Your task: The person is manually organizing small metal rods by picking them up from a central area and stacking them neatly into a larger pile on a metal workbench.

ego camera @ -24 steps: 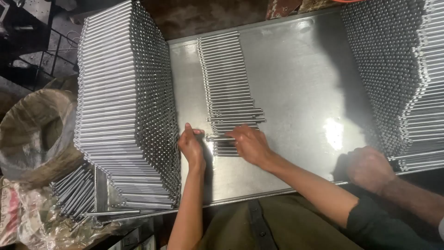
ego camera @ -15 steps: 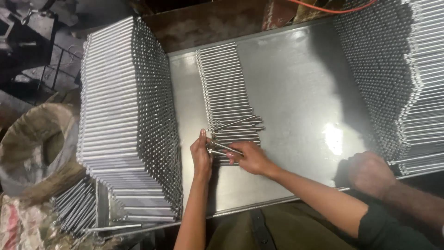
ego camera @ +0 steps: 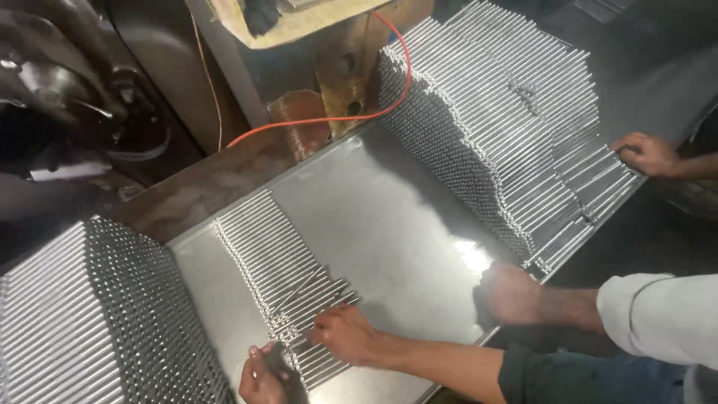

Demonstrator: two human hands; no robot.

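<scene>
Pinching loose rods (ego camera: 314,288), right-hand fingers (ego camera: 329,329) curl, seemingly closed.

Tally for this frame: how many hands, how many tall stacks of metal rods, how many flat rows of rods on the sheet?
Hands: 4 (left hand, right hand, two co-worker hands)
Tall rod stacks: 2
Flat rod rows: 1
Total: 7

On a shiny metal table (ego camera: 404,217), the left hand (ego camera: 263,375) and right hand (ego camera: 345,334) press on a flat row of thin metal rods (ego camera: 280,280). Tall rod stacks (ego camera: 493,127) stand at both sides. Another person's hand (ego camera: 512,293) rests at the table edge.
</scene>
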